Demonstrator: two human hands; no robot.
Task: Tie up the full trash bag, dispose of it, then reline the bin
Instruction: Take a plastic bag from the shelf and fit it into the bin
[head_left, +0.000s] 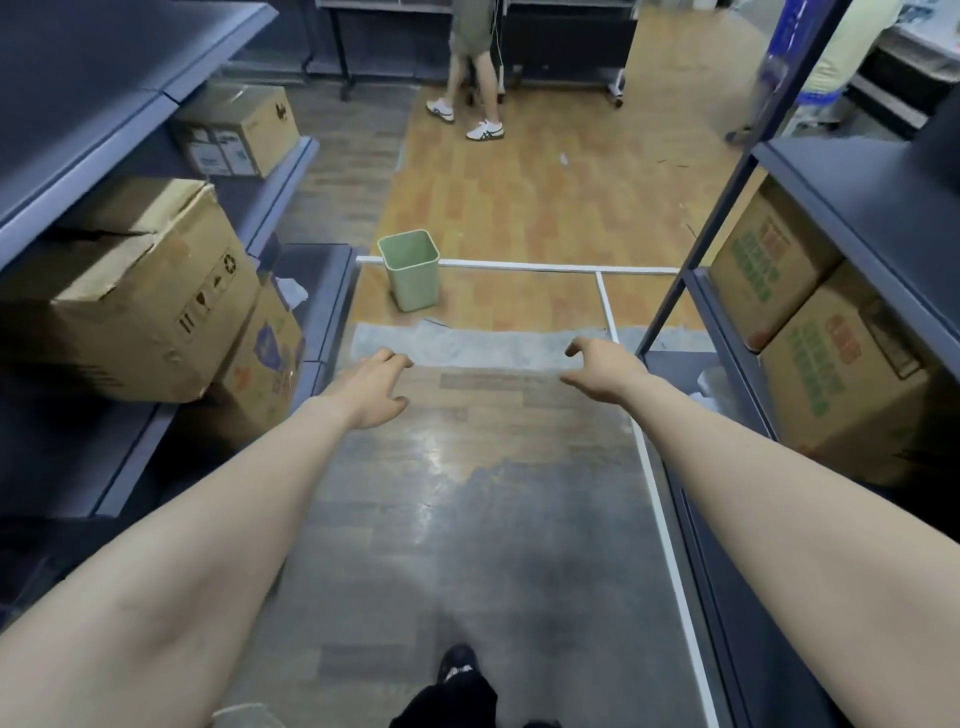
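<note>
Green bin (410, 270) on wood floor (519, 208)

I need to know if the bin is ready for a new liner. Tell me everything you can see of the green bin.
The green bin is a small, pale green, plastic-looking container with a squarish, round-cornered open mouth and sides tapering toward the base. It stands upright on the wooden floor, by a white strip on the floor that passes behind it. No bag or liner shows at the rim, and what shows of the inside looks empty. Neither hand touches it.

Two bare forearms with no sleeves, watch or rings. Below, black trousers (452, 699) and a black shoe (457, 660) with white markings.
</note>
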